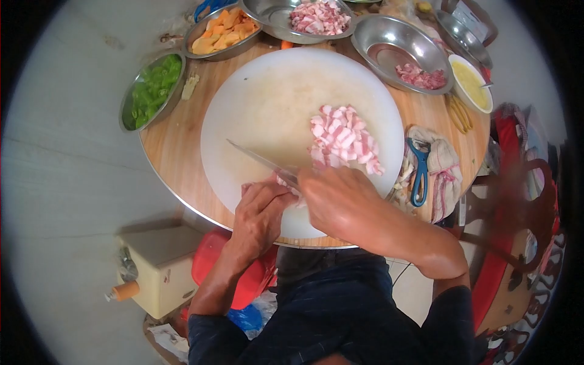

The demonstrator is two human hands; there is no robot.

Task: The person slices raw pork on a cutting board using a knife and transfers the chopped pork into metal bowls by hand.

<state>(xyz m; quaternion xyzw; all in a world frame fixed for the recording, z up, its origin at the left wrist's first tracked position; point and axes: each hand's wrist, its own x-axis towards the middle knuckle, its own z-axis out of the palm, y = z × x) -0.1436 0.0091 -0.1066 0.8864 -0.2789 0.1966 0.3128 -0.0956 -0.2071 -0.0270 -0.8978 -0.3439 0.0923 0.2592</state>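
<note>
My right hand (331, 198) is closed round the handle of a kitchen knife (258, 158), whose blade points to the upper left over the round white cutting board (261, 91). Just left of it, my left hand (261, 210) has its fingers bent and pressed down on a piece of raw meat (283, 181) beside the blade. Most of that piece is hidden under the fingers and the knife. A pile of diced pink-and-white meat (342, 137) lies on the board's right side, beyond my right hand.
Metal bowls of green peppers (152, 91), orange slices (222, 33) and diced meat (319, 17) line the back, with a bowl (380, 36) holding a little meat. At right are a white bowl (471, 82), a blue-handled peeler (420, 173) and a cloth (443, 161).
</note>
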